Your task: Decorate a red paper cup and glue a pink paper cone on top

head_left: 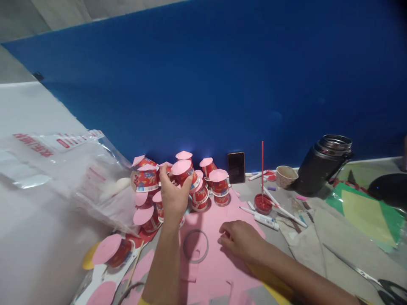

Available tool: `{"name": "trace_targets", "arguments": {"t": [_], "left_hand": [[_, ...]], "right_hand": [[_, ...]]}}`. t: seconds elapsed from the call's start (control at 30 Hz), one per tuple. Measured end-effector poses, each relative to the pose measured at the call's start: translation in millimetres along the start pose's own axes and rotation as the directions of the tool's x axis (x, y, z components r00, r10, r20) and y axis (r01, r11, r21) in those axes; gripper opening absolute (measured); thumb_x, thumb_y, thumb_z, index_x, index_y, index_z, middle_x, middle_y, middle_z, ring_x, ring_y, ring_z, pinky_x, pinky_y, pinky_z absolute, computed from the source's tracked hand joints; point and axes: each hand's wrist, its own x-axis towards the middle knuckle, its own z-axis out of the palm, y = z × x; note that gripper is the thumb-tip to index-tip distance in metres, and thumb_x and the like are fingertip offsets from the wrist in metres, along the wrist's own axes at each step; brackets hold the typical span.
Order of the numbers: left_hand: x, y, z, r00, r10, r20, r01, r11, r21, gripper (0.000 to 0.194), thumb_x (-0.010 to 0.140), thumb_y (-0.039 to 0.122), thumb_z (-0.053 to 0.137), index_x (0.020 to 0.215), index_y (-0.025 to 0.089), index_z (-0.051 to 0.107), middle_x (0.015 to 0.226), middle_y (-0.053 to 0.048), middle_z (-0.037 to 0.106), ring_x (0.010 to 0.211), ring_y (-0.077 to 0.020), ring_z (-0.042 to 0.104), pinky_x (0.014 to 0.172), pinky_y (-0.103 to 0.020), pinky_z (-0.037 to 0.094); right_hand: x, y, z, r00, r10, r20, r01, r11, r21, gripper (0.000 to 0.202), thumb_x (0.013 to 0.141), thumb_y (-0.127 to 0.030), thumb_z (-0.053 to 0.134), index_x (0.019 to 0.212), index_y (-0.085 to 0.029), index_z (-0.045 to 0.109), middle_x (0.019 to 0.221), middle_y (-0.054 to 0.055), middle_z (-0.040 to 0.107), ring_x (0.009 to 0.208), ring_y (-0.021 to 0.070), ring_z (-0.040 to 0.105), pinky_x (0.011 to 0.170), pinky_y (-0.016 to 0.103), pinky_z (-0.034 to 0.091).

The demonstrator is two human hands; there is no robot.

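My left hand (174, 192) reaches into a cluster of red patterned paper cups topped with pink paper cones, its thumb and fingers round a red cup (187, 171) with a pink cone top. More such cups stand stacked beside it, among them a coned cup (218, 182) to the right. My right hand (240, 239) hovers low over pink paper (214, 267), its fingers curled loosely inward; nothing can be made out between them. Left of that hand, a grey ring (196, 246), apparently a tape roll, lies on the paper.
A plastic bag (104, 178) is at the left. Behind stand a phone (236, 167) and a blue panel (222, 84). Markers (266, 221), a red paint dish (263, 204), a paper cup (286, 177), a black flask (322, 165) and scissors (365, 275) are to the right.
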Motion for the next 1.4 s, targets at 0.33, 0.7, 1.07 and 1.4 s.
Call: {"name": "trace_targets", "arguments": {"t": [0.33,0.7,1.07,1.4], "left_hand": [[1.1,-12.6,2.7,0.994,-0.069,0.088,0.074,0.996,-0.056,0.093,0.081,0.026,0.076,0.159,0.019,0.026,0.136,-0.017,0.064,0.125,-0.0271,0.067,0.112,-0.046,0.051],[-3.5,10.6,-7.3,0.998,0.063,-0.001,-0.062,0.974,0.22,0.085,0.08,0.034,0.077,0.155,0.022,0.038,0.146,-0.018,0.058,0.137,-0.0351,0.057,0.116,-0.054,0.046],[12.7,17.5,6.5,0.993,-0.083,0.084,0.039,0.902,0.429,0.11,0.084,0.042,0.073,0.165,0.011,0.006,0.114,-0.019,0.073,0.108,-0.0381,0.073,0.103,-0.057,0.05],[20.7,8.5,14.2,0.993,-0.1,0.064,0.068,0.922,0.381,0.115,0.075,0.047,0.081,0.163,0.009,0.017,0.115,-0.023,0.073,0.114,-0.044,0.07,0.103,-0.061,0.049]], "right_hand": [[-24.9,7.6,-7.5,0.998,0.019,0.065,-0.019,1.0,-0.001,0.024,0.089,-0.028,0.065,0.105,-0.019,0.08,0.103,0.011,0.081,0.094,0.0252,0.07,0.073,0.03,0.034],[-48.4,10.9,-5.3,0.99,-0.055,0.127,0.059,0.998,-0.03,0.019,0.087,-0.028,0.063,0.097,-0.022,0.078,0.093,0.008,0.08,0.079,0.0214,0.067,0.062,0.03,0.028],[-66.0,22.3,0.6,0.977,-0.114,0.181,0.119,0.993,-0.013,0.011,0.086,-0.031,0.066,0.088,-0.024,0.075,0.09,0.006,0.078,0.079,0.0204,0.066,0.062,0.03,0.026],[-67.4,39.2,14.8,0.979,-0.107,0.171,0.111,0.994,-0.015,0.012,0.086,-0.034,0.066,0.088,-0.025,0.073,0.091,0.005,0.074,0.083,0.0211,0.064,0.065,0.03,0.03]]}}
